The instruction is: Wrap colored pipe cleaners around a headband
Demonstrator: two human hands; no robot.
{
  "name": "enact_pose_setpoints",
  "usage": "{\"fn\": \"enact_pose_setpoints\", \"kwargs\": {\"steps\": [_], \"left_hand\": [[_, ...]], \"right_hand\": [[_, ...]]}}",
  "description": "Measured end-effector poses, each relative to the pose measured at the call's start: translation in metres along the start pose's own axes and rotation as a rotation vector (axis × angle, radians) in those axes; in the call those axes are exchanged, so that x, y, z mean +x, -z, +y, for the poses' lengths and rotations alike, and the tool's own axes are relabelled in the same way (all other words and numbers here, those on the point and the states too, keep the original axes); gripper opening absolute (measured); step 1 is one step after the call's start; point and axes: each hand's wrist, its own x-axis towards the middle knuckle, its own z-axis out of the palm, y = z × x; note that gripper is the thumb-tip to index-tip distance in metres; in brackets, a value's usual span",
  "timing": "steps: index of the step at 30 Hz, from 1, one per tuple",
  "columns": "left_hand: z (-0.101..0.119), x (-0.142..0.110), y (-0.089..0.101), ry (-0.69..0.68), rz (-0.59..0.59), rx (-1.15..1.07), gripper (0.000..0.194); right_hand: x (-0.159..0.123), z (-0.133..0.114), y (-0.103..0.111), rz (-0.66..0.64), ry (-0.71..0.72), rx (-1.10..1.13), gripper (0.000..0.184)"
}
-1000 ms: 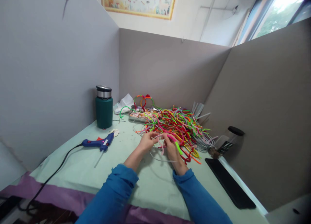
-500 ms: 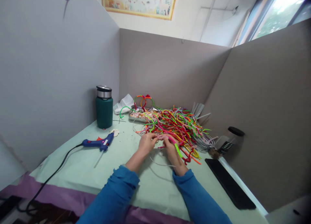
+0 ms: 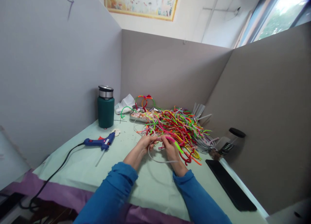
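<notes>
Both hands hold a thin headband hoop between them in front of a colourful pile. Its bare pale strip [image 3: 160, 161] curves down from my left fingers, and a pink and bright green covered part [image 3: 179, 148] arches over my right hand. My left hand [image 3: 144, 147] is closed, thumb and fingertips pinching the pale strip near the pink end. My right hand [image 3: 173, 154] pinches the pink part close beside it; the fingertips are partly hidden. Behind them lies a tangled heap of coloured pipe cleaners [image 3: 181, 120], several red and yellow ones reaching my right wrist.
A blue glue gun [image 3: 100, 142] with a black cord lies left, beside a green flask [image 3: 106, 110]. At the back stand a metal tray [image 3: 137, 118] of small pieces and coloured hoops [image 3: 144, 102]. Right are a clear jar [image 3: 228, 143] and a black slab [image 3: 229, 185]. Grey partitions [image 3: 170, 65] enclose the table.
My left hand has shifted slightly left and down, away from the right hand. The pale strip now curves up into my left fingers. My view has tilted slightly.
</notes>
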Motion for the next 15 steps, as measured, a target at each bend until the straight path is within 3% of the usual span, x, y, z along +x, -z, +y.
{"fn": "enact_pose_setpoints", "kwargs": {"steps": [3, 7, 15], "left_hand": [[0.005, -0.003, 0.003, 0.041, -0.062, -0.06, 0.02], [0.007, -0.004, 0.002, 0.026, -0.059, -0.061, 0.019], [-0.01, 0.005, -0.004, -0.194, 0.181, 0.172, 0.03]], "right_hand": [[-0.001, 0.0, 0.0, -0.003, -0.029, 0.026, 0.025], [0.0, 0.002, -0.002, -0.016, -0.046, 0.086, 0.026], [0.002, 0.007, -0.002, 0.074, -0.043, 0.08, 0.027]]}}
